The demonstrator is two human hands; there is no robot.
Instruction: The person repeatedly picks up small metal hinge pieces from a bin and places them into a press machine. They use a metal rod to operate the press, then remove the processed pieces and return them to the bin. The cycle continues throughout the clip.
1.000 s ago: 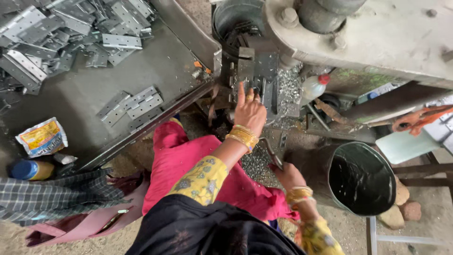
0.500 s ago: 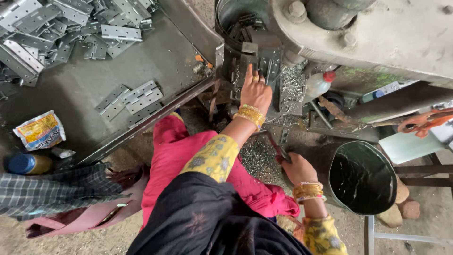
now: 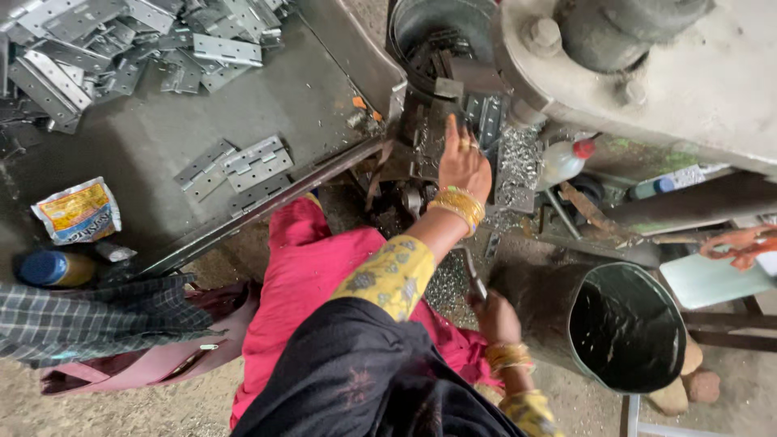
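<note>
1. Press machine (image 3: 647, 73): big grey body at top right. Its die area sits just under my left hand (image 3: 463, 162).
2. Table (image 3: 162, 137): dark steel sheet to my left. A heap of hinge plates (image 3: 105, 40) lies at its far end, and a small batch (image 3: 235, 166) nearer me, well apart from the die.
3. Black bucket (image 3: 627, 328): on the floor at my right, beside the press base.
4. Left hand: reached forward, fingers extended flat onto the metal piece (image 3: 490, 121) at the die. It presses rather than grips; I can't tell if anything is pinched underneath.
5. Right hand (image 3: 495, 317): low by my knee, closed around a thin metal rod (image 3: 473, 279) whose tip points up toward the die.
6. Doing it well, my call: seat the piece square against the stop, keep fingertips on the outer edge and out from under the ram, and use the rod, not fingers, to clear scrap (image 3: 518, 166).
7. Oil bottle (image 3: 562, 162): just right of the die, near my wrist. Don't knock it.
</note>
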